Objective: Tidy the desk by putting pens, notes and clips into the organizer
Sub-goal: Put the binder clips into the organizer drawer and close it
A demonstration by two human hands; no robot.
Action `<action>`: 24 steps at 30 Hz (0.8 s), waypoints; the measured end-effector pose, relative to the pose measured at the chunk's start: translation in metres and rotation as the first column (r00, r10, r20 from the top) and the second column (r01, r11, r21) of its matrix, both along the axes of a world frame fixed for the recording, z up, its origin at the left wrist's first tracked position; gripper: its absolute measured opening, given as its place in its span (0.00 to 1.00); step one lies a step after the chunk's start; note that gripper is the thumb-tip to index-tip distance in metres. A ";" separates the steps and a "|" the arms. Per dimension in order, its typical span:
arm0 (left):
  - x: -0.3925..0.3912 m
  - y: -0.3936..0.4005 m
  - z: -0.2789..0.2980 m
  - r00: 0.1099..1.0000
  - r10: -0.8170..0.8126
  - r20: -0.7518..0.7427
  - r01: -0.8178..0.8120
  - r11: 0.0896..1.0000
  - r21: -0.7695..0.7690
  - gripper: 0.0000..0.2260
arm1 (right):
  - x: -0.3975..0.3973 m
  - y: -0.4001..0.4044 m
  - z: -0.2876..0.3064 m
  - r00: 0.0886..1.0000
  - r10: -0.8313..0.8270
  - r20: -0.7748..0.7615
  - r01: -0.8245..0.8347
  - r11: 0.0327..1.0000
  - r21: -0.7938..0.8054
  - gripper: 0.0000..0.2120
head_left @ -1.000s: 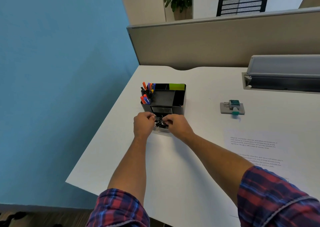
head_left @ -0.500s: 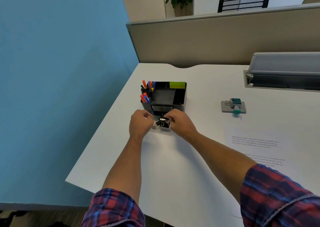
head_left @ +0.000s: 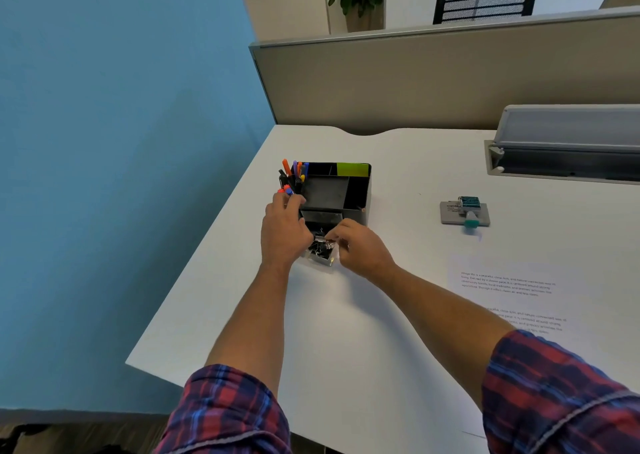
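A black desk organizer (head_left: 360, 190) stands on the white desk. Coloured pens (head_left: 294, 174) stick up from its left compartment and a green note pad (head_left: 352, 169) sits at its back right. Its small drawer (head_left: 323, 257) is pulled out toward me, and black binder clips (head_left: 320, 248) fill it. My left hand (head_left: 284, 228) grips the organizer's front left corner, its fingertips just under the pens. Over the drawer's right side, my right hand (head_left: 360, 245) has its fingertips pinched on a binder clip with silver handles.
A grey stamp pad with a teal stamp (head_left: 465, 212) lies to the right. Printed paper sheets (head_left: 509, 287) lie at the near right. A grey cable tray (head_left: 568, 145) and a partition wall (head_left: 450, 79) stand behind. The desk's left edge runs close to the organizer.
My left hand has moved from the drawer up to the organizer's front left corner. My right hand stays at the clips in the drawer.
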State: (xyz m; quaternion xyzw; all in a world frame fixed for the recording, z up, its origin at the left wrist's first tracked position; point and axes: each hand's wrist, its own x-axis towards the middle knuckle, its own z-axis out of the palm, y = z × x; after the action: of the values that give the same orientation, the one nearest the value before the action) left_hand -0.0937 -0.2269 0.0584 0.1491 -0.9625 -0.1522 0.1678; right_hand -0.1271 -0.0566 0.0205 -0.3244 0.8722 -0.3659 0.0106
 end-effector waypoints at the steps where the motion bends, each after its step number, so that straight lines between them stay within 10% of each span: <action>1: 0.000 0.000 0.001 1.000 -0.021 0.001 0.022 0.999 -0.049 0.21 | 0.000 0.001 -0.001 0.999 -0.013 -0.029 0.013 1.000 0.005 0.14; 8: -0.003 0.000 -0.002 0.981 -0.131 0.142 0.162 0.959 -0.234 0.26 | 0.015 0.001 0.002 0.964 0.151 -0.218 -0.120 0.982 0.147 0.09; 24: -0.006 0.008 0.001 0.976 -0.088 0.198 0.122 0.979 -0.162 0.30 | 0.002 -0.007 -0.013 0.996 -0.082 -0.040 0.088 0.976 0.197 0.04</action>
State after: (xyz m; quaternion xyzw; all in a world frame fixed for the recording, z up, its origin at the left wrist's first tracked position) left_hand -0.0999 -0.2190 0.0594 0.0965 -0.9903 -0.0616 0.0791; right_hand -0.1250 -0.0637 0.0071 -0.2897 0.9175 -0.2720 0.0136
